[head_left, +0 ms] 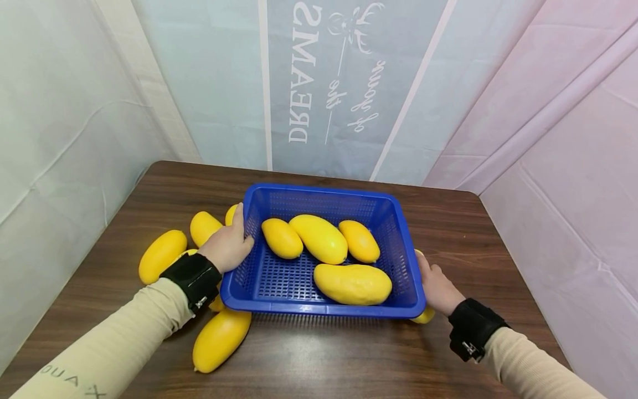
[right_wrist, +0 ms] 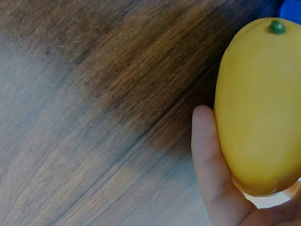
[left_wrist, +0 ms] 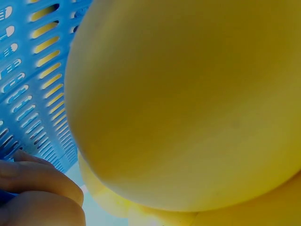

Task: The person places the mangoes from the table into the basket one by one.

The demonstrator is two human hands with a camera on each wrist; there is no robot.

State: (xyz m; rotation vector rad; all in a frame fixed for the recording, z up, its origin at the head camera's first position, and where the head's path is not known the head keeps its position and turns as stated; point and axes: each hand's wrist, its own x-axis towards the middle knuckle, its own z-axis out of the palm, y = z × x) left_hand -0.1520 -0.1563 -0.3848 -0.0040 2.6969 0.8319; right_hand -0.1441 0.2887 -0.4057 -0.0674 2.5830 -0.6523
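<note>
A blue plastic basket (head_left: 324, 307) stands on the table, holding several yellow mangoes, among them a large one (head_left: 319, 238). My left hand (head_left: 226, 245) grips the basket's left rim; in the left wrist view its curled fingers (left_wrist: 42, 183) show beside the slotted wall (left_wrist: 42, 84). A big yellow mango (left_wrist: 178, 103) fills most of that view. Beside the basket's right wall, my right hand (head_left: 441, 288) holds another mango (right_wrist: 263, 103), which has a green stem tip. In the head view, the hand and the basket hide most of this mango.
Several loose mangoes lie left of the basket, including one (head_left: 161, 256) at the far left and one (head_left: 221, 341) near the front left corner. The brown wooden table (head_left: 324, 354) meets a printed curtain (head_left: 329, 83) behind and white sheeting (head_left: 563, 233) at the right.
</note>
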